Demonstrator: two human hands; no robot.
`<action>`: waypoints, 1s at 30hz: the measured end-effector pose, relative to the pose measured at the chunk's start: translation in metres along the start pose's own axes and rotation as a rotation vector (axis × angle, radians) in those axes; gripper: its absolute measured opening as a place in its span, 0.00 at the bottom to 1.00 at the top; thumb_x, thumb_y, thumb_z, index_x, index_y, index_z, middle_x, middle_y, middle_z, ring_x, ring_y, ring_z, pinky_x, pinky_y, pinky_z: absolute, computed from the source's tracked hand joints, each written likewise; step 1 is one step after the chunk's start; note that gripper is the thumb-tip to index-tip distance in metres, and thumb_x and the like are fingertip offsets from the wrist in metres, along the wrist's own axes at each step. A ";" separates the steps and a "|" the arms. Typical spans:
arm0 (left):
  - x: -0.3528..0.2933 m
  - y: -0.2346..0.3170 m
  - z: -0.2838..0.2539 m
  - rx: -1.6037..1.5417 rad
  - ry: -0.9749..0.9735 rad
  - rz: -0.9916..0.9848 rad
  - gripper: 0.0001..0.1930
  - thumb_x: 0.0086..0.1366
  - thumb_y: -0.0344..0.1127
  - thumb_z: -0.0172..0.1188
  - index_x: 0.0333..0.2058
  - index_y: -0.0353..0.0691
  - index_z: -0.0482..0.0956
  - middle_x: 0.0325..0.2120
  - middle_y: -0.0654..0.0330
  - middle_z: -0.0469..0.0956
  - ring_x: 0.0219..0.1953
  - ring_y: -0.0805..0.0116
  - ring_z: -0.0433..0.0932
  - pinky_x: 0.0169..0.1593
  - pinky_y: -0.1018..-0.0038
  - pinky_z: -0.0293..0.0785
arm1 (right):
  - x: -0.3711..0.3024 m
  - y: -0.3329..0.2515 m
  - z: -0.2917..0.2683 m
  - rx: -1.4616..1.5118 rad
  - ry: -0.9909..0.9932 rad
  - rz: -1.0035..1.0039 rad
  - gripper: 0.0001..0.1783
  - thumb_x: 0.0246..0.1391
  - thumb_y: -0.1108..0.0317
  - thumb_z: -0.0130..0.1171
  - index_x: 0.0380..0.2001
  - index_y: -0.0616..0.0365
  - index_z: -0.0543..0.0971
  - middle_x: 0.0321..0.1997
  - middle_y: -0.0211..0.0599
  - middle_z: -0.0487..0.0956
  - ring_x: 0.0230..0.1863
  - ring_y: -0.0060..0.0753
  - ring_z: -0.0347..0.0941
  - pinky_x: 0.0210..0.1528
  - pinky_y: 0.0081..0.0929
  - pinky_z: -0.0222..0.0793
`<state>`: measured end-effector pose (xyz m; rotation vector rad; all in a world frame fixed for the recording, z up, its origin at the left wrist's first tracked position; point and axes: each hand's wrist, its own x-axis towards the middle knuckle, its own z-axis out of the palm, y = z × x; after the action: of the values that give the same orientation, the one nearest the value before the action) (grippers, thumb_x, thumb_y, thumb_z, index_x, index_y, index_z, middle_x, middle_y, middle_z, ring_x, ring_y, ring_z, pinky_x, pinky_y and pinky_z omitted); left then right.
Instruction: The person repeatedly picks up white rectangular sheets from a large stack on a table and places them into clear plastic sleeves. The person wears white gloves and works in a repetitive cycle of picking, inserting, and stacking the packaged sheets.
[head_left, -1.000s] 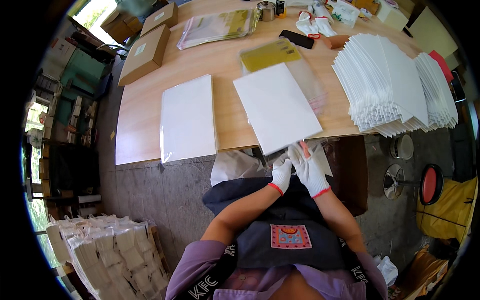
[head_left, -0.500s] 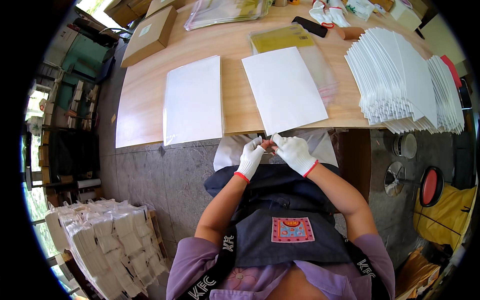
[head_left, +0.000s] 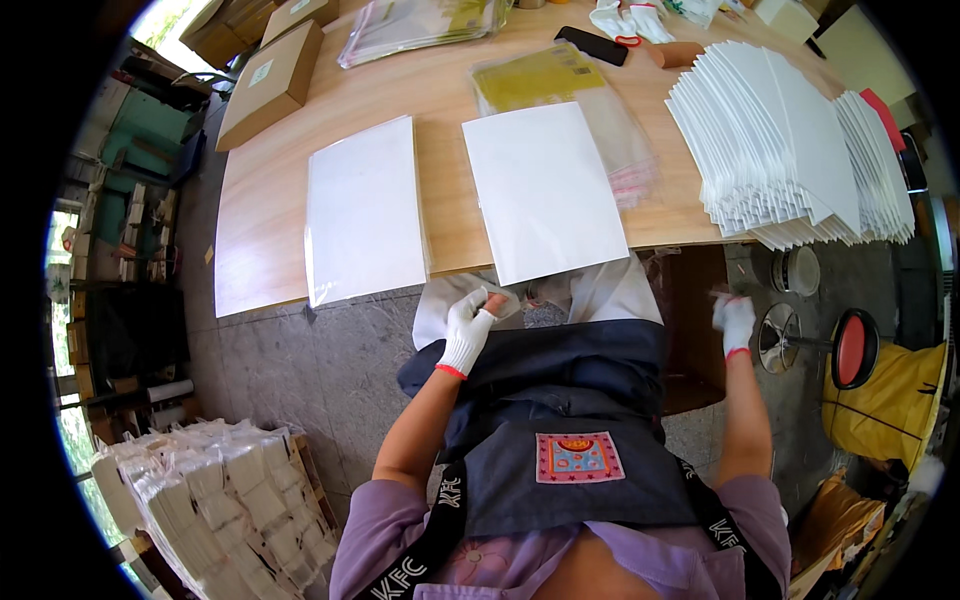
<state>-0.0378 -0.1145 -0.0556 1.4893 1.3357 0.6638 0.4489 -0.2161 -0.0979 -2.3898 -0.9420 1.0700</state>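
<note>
Pinching what looks like clear film [head_left: 511, 303] below the near edge of the white sheet [head_left: 545, 195], my left hand [head_left: 468, 328] has its fingers drawn narrow. The sheet lies on the table [head_left: 265, 245], its near end poking just past the edge, beside a second white sheet [head_left: 365, 212] that lies apart on my left. My right hand [head_left: 735, 322] hangs off to the side, by the right edge of the brown carton [head_left: 692, 395]; those fingers are curled and blurred, and I can't tell if they grip the faint wisp at their tips. I take the step in hand to be dealing with the film's loose end; the next move calls for both hands together there, keeping the sheet flat.
</note>
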 end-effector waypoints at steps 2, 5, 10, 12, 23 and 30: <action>0.002 -0.005 -0.002 0.291 0.262 0.291 0.09 0.56 0.32 0.61 0.37 0.41 0.78 0.33 0.60 0.78 0.27 0.66 0.77 0.28 0.71 0.72 | -0.048 0.001 -0.005 -1.117 -0.469 -0.018 0.14 0.51 0.63 0.51 0.37 0.60 0.76 0.47 0.53 0.75 0.50 0.50 0.72 0.50 0.41 0.69; 0.004 0.014 -0.001 0.621 0.392 0.573 0.14 0.48 0.27 0.62 0.36 0.47 0.79 0.39 0.61 0.76 0.28 0.60 0.76 0.28 0.69 0.73 | -0.057 -0.035 0.018 -0.690 -0.072 -0.337 0.15 0.45 0.55 0.58 0.32 0.53 0.74 0.35 0.42 0.79 0.39 0.48 0.75 0.38 0.43 0.71; 0.021 0.039 0.000 0.652 0.270 0.772 0.13 0.46 0.26 0.63 0.33 0.46 0.78 0.36 0.61 0.76 0.28 0.62 0.76 0.29 0.70 0.72 | -0.091 -0.191 0.048 -0.471 0.374 -1.205 0.20 0.34 0.62 0.67 0.36 0.51 0.76 0.43 0.33 0.74 0.45 0.38 0.70 0.46 0.34 0.66; 0.023 0.033 0.000 0.563 0.275 0.686 0.10 0.48 0.27 0.63 0.32 0.44 0.78 0.32 0.61 0.76 0.27 0.64 0.75 0.29 0.73 0.71 | -0.067 -0.194 0.056 -0.403 0.200 -1.117 0.16 0.36 0.62 0.66 0.31 0.52 0.76 0.40 0.33 0.75 0.42 0.38 0.71 0.41 0.34 0.67; 0.015 0.033 0.008 -0.959 0.210 -0.226 0.21 0.60 0.26 0.54 0.52 0.38 0.62 0.39 0.54 0.74 0.35 0.62 0.79 0.32 0.67 0.81 | -0.063 -0.184 0.087 -0.238 0.315 -0.555 0.15 0.55 0.55 0.50 0.28 0.58 0.71 0.26 0.46 0.76 0.27 0.49 0.74 0.29 0.46 0.63; -0.006 0.088 -0.039 -0.398 0.276 0.032 0.20 0.59 0.29 0.59 0.51 0.32 0.71 0.36 0.64 0.74 0.37 0.79 0.70 0.41 0.83 0.68 | -0.079 -0.213 0.109 0.637 -0.387 -0.352 0.10 0.57 0.67 0.50 0.40 0.58 0.74 0.21 0.25 0.73 0.17 0.15 0.67 0.18 0.15 0.64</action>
<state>-0.0375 -0.1003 0.0399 1.1269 1.2903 1.1166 0.2362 -0.1131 -0.0098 -1.4764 -0.9153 1.4446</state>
